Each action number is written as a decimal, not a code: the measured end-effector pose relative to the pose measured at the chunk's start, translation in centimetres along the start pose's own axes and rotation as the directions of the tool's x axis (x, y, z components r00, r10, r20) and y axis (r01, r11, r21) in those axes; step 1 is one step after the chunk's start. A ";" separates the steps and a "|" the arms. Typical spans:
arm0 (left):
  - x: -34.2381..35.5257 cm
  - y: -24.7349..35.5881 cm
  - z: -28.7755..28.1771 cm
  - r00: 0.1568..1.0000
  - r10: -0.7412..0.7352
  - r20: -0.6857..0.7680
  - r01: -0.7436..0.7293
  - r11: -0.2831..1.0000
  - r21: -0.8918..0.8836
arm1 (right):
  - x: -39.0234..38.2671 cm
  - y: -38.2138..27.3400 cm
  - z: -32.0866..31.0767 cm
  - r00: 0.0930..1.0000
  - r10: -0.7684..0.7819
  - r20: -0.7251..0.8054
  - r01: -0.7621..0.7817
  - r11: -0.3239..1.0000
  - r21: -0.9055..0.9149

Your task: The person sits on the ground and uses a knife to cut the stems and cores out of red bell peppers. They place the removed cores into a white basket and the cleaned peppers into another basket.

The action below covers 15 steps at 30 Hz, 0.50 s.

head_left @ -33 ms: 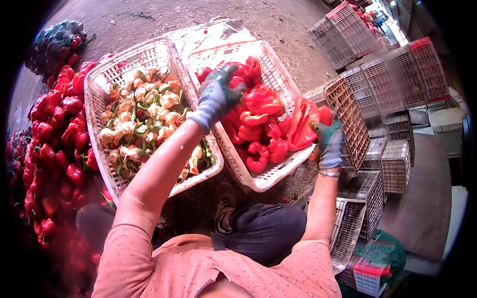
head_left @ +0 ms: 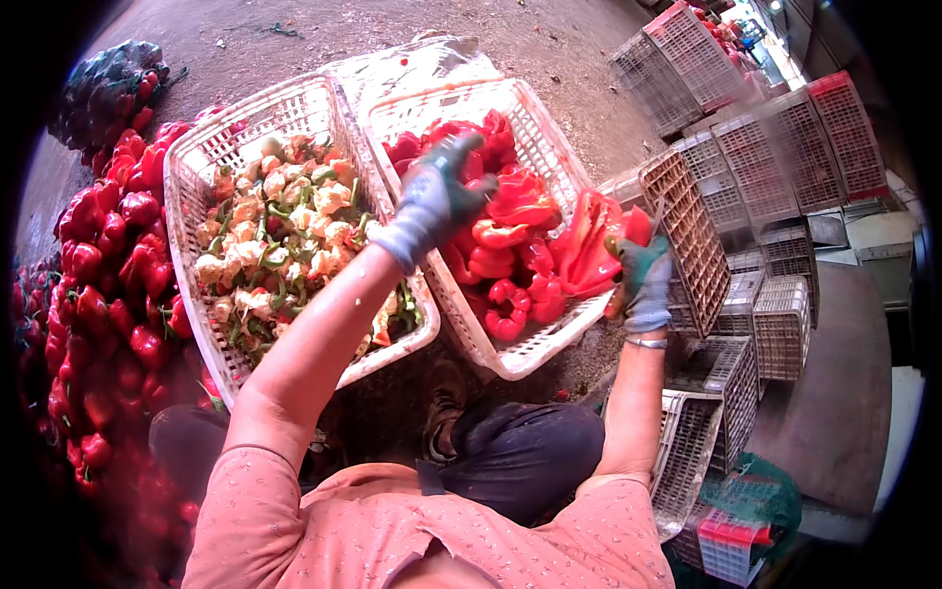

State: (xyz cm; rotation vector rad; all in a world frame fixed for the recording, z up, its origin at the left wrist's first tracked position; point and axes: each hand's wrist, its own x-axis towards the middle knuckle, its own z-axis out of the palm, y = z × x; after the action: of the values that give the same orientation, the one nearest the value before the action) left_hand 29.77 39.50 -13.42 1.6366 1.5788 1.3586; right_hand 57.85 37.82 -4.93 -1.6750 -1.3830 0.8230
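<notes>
Red peppers lie in the white pepper basket, over whose middle the spread left hand edges slightly farther, the right hand curling beside it, grip unclear, work seemingly barely advanced.

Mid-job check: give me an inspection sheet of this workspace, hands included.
Surface: brown floor with scattered debris; white sheet at the baskets' far end.
Job's things: right white basket holds red bell peppers; left white basket holds pale pepper cores with green stems.
Clutter: pepper heap at far left, below a dark net bag.
Hands: left gloved hand over the peppers, contact unclear; right gloved hand by the right basket's near right corner, grip unclear.
Cables: nothing seen.
Surroundings: plastic crates stacked at right; brown crate beside the right hand.
</notes>
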 end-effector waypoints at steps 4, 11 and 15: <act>-5.9 5.0 3.7 0.939 0.279 0.203 -0.310 0.940 0.145 | -0.3 -0.9 2.7 0.987 0.158 0.030 -0.156 0.986 -0.063; -7.9 4.8 4.0 0.947 0.240 0.211 -0.243 0.970 -0.012 | 1.2 3.6 1.4 0.994 -0.072 0.078 0.087 0.974 -0.210; -3.6 -1.5 -4.1 0.964 0.222 0.145 -0.239 0.965 0.106 | 1.7 4.7 0.3 0.975 -0.211 -0.074 0.146 0.850 -0.506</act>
State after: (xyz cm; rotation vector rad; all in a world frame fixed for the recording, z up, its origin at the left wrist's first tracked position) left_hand 26.15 35.29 -14.24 1.9951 1.4556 1.2554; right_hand 60.09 39.16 -9.19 -1.8995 -1.7299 0.2483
